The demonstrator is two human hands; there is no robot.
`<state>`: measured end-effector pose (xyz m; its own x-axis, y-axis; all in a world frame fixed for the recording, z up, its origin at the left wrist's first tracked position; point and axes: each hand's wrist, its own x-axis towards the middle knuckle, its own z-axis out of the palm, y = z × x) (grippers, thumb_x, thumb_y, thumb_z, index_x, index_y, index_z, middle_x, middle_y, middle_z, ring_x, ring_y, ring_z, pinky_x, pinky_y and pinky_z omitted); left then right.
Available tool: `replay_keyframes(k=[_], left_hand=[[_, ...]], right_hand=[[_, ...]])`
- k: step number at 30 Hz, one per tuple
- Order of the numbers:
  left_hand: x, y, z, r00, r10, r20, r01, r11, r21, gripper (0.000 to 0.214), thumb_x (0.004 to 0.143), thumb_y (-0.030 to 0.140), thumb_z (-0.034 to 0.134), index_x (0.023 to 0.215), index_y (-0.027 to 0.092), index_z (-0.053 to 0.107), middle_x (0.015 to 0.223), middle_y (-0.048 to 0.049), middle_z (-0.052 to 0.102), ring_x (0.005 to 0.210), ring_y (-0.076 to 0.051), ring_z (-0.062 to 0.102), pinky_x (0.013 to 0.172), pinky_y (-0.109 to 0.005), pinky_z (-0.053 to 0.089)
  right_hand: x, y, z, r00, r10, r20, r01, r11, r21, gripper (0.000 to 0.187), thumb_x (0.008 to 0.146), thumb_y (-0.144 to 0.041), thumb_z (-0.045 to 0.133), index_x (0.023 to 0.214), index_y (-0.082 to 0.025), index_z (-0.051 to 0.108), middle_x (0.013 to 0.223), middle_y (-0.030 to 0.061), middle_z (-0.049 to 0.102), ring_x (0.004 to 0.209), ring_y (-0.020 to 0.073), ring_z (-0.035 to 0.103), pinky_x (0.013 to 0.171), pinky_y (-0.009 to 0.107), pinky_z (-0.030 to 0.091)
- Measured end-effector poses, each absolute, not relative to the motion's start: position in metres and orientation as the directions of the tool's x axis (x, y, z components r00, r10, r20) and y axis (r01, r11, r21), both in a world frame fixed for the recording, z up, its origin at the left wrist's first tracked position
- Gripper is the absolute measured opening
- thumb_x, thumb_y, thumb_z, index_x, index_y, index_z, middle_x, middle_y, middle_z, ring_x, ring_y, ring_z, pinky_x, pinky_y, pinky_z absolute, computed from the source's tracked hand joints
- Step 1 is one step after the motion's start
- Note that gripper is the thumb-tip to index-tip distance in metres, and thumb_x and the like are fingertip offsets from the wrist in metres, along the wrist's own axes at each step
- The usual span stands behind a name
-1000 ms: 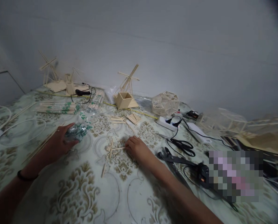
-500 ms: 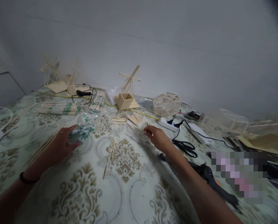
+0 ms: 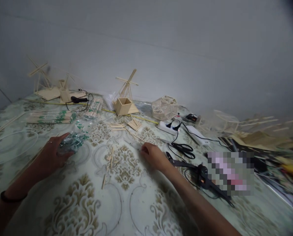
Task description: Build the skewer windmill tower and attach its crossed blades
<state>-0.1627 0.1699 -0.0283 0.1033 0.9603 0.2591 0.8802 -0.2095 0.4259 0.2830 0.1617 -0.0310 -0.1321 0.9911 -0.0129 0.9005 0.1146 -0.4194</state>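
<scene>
Your right hand (image 3: 153, 156) has moved off the small sticks (image 3: 112, 154), curled, grip unclear; your left hand (image 3: 53, 153) clasps crumpled plastic (image 3: 74, 142).

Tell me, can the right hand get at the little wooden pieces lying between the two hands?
Probably yes: the right hand is close to the little wooden pieces, and only flat tablecloth seems to lie between them. Whether that hand holds anything, I can't tell.

Open square pale-wood box (image 3: 123, 106), upper centre, behind thin pale wooden sticks (image 3: 116, 127).
At frame left, crumpled clear-and-green plastic wrapper (image 3: 74, 141) in the left hand (image 3: 51, 152); right of centre, white rectangular plastic power strip (image 3: 168, 128).
</scene>
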Motion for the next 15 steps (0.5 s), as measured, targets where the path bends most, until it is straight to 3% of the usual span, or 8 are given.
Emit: replay_keyframes(k=[6, 9, 12, 15], left_hand=[[-0.169, 0.175, -0.038, 0.116, 0.957, 0.267, 0.893, -0.218, 0.394, 0.084, 0.083, 0.059, 0.056, 0.151, 0.01, 0.047, 0.133, -0.0216, 0.061, 0.119, -0.037, 0.062, 0.1, -0.05, 0.052], [-0.173, 0.177, -0.041, 0.127, 0.961, 0.244, 0.904, -0.214, 0.37, 0.085, 0.082, 0.058, 0.056, 0.151, 0.01, 0.047, 0.131, -0.0208, 0.061, 0.121, -0.037, 0.061, 0.101, -0.049, 0.052], [-0.176, 0.179, -0.045, 0.153, 0.959, 0.24, 0.909, -0.231, 0.347, 0.084, 0.083, 0.058, 0.055, 0.151, 0.01, 0.047, 0.131, -0.0208, 0.062, 0.122, -0.037, 0.061, 0.101, -0.048, 0.052], [-0.177, 0.18, -0.047, 0.175, 0.945, 0.278, 0.91, -0.263, 0.32, 0.081, 0.085, 0.06, 0.053, 0.151, 0.012, 0.047, 0.133, -0.0199, 0.062, 0.124, -0.036, 0.061, 0.103, -0.048, 0.052]], right_hand=[[0.261, 0.136, -0.025, -0.18, 0.983, -0.038, 0.841, 0.134, -0.525, 0.023, 0.091, -0.014, 0.062, 0.114, -0.018, 0.068, 0.084, 0.0032, 0.074, 0.073, 0.0162, 0.066, 0.072, 0.026, 0.049], [0.262, 0.115, -0.023, -0.208, 0.978, 0.013, 0.827, 0.183, -0.532, 0.026, 0.094, -0.02, 0.062, 0.119, -0.017, 0.068, 0.099, 0.0092, 0.074, 0.085, 0.0198, 0.07, 0.081, 0.031, 0.054], [0.299, 0.093, -0.019, -0.188, 0.972, 0.142, 0.873, 0.231, -0.429, 0.035, 0.095, -0.03, 0.061, 0.127, -0.016, 0.065, 0.125, 0.018, 0.067, 0.113, 0.0284, 0.066, 0.099, 0.043, 0.053], [0.358, 0.074, -0.015, -0.086, 0.99, 0.11, 0.96, 0.112, -0.255, 0.064, 0.085, -0.043, 0.073, 0.14, -0.015, 0.058, 0.142, 0.0232, 0.058, 0.134, 0.0399, 0.053, 0.113, 0.057, 0.043]])
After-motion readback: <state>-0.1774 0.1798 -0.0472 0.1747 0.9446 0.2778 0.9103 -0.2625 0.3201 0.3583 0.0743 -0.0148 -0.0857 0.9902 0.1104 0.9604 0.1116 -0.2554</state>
